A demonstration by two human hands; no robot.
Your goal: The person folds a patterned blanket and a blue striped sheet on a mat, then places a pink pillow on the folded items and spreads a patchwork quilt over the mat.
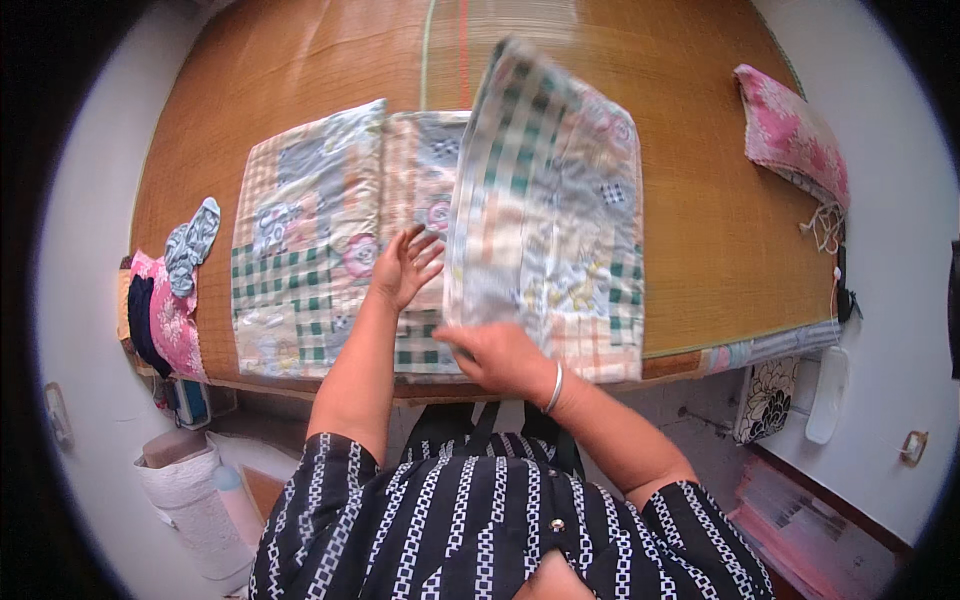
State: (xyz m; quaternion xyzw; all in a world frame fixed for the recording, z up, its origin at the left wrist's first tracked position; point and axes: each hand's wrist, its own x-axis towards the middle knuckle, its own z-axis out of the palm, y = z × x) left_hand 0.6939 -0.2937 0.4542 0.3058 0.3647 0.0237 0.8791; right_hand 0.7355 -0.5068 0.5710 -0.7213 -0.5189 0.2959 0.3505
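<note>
A patchwork quilt [290,220] with checked, floral and plain squares lies folded on a woven mat in front of me. Its right part is raised, and that flap [560,210] stands tilted, its far corner blurred by motion. My right hand [500,355], with a bracelet on the wrist, is closed on the near edge of the flap. Over the quilt's middle, my left hand [406,268] has its fingers spread and palm turned toward the flap. Whether it touches the cloth I cannot tell.
The tan mat [700,240] covers the bed. At right lies a pink floral pillow [795,135] beside a tangled white cord [823,228]. At left, a grey patterned cloth [190,245] rests on pink floral fabric [175,330]. A white roll-shaped bundle [185,490] stands below left.
</note>
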